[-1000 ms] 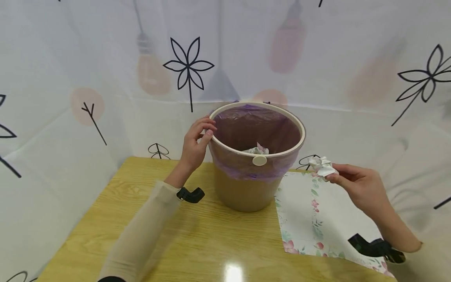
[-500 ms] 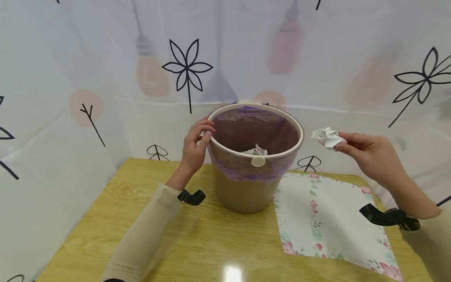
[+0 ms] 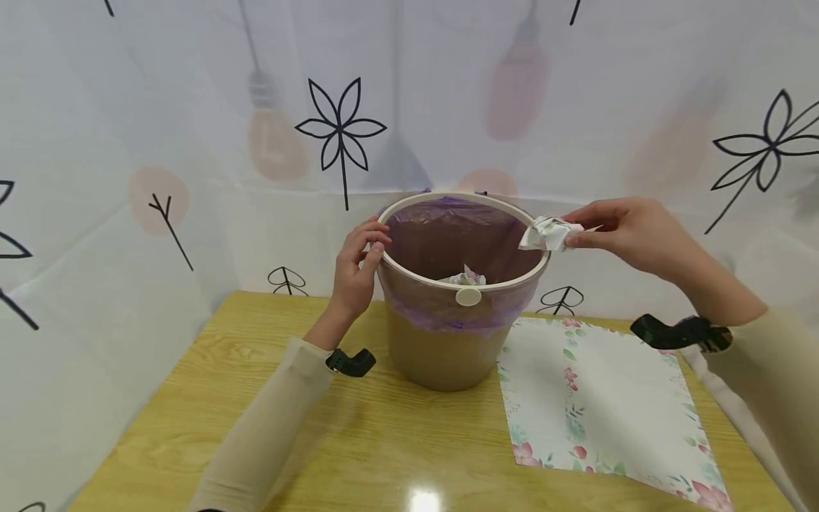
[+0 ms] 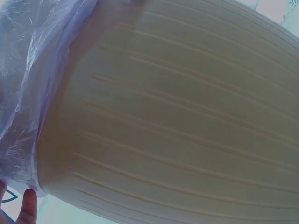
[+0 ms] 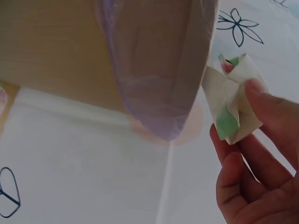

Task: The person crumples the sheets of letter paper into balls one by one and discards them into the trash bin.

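Note:
A brown trash can (image 3: 441, 355) with a cream rim and a thin purple bag liner (image 3: 457, 321) stands on the table. My left hand (image 3: 357, 270) holds its rim on the left side, fingers curled over the edge. In the left wrist view the can's ribbed wall (image 4: 187, 112) fills most of the picture, with fingertips at the lower left corner. Between thumb and fingers, my right hand (image 3: 630, 231) pinches a crumpled piece of floral paper (image 3: 549, 233), which overlaps the right side of the rim. Another crumpled paper (image 3: 467, 276) lies inside the can.
A flat white sheet with a floral border (image 3: 614, 398) lies on the wooden table (image 3: 358, 441), right of the can. Behind and at the sides hangs a pale curtain (image 3: 211, 107) with printed flowers and lamps.
My right hand has risen from over the floral sheet and moved left to the can's rim with the crumpled paper. The left hand has stayed on the rim.

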### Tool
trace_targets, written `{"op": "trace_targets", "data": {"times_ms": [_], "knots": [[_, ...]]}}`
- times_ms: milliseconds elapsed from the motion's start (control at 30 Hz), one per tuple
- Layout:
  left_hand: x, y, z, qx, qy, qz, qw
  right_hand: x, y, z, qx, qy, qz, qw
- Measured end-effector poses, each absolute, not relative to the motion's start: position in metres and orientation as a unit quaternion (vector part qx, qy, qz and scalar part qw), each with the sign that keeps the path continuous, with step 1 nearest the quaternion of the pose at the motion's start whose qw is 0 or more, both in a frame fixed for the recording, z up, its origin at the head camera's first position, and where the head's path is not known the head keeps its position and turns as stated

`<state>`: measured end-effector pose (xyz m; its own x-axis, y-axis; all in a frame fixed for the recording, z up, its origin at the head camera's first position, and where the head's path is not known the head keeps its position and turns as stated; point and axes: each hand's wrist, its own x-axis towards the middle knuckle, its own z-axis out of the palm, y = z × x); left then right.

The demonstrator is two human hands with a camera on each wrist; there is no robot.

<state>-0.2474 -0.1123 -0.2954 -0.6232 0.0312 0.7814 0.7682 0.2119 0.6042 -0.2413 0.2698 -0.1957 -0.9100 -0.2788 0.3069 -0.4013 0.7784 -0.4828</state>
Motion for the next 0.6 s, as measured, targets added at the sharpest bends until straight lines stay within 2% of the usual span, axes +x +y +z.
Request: {"op": "trace_targets", "data": {"times_ms": [267, 600], "knots": [[-0.249, -0.113, -0.298, -0.286, -0.702, -0.561, 0.334, -0.269, 0.240, -0.174, 0.218, -0.947, 0.235, 0.038], [-0.250, -0.112, -0.299, -0.284, -0.701, -0.563, 0.333, -0.299, 0.205, -0.165, 0.268, -0.923, 0.254, -0.113]]}}
